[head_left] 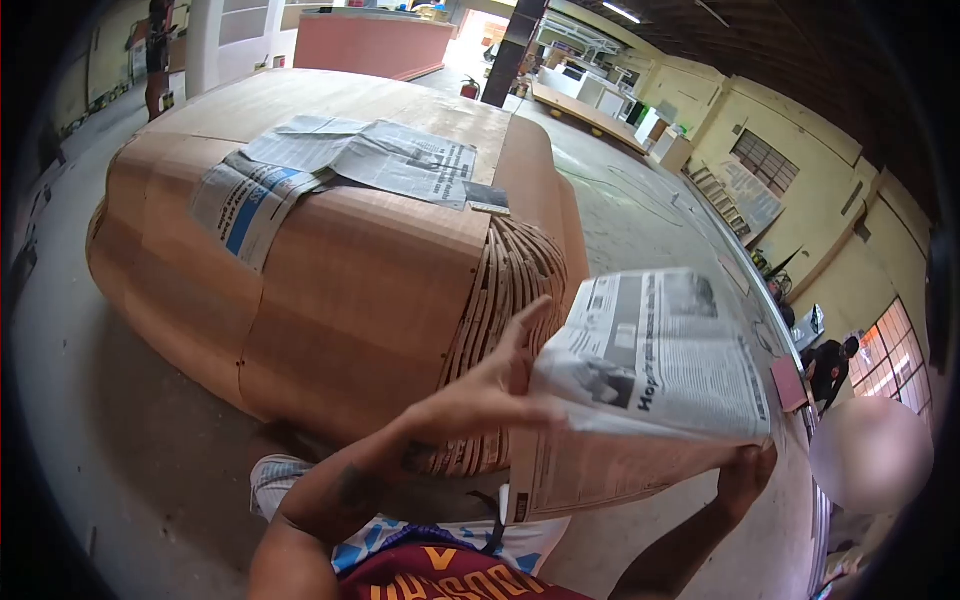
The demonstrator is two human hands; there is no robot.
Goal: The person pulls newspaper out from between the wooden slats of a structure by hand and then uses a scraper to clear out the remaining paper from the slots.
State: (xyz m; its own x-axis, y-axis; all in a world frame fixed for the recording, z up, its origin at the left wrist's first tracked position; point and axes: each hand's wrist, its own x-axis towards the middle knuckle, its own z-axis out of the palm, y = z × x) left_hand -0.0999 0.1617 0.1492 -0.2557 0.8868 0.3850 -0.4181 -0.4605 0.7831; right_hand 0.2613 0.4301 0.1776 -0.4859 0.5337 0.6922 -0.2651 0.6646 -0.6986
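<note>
A spread newspaper sheet (680, 360) hangs in front of me, to the right of a large curved wooden form. My right hand (748, 478) pinches its lower right corner. At the sheet's left edge is my left hand (495, 385), fingers stretched and spread, the fingertips overlapping the paper in this view. The wooden form (360, 290) has a smooth plywood skin and, at its near right corner, a band of stacked curved slats (505, 290). More newspaper (375, 160) lies over its top, one sheet (250, 205) draping down the side.
A small dark block (487, 197) rests on the form beside the papers. Behind stand a dark post (514, 55), a fire extinguisher (470, 89) and a pink counter (375, 48). A long board (590, 118) is farther back. Another person (828, 368) is at the right.
</note>
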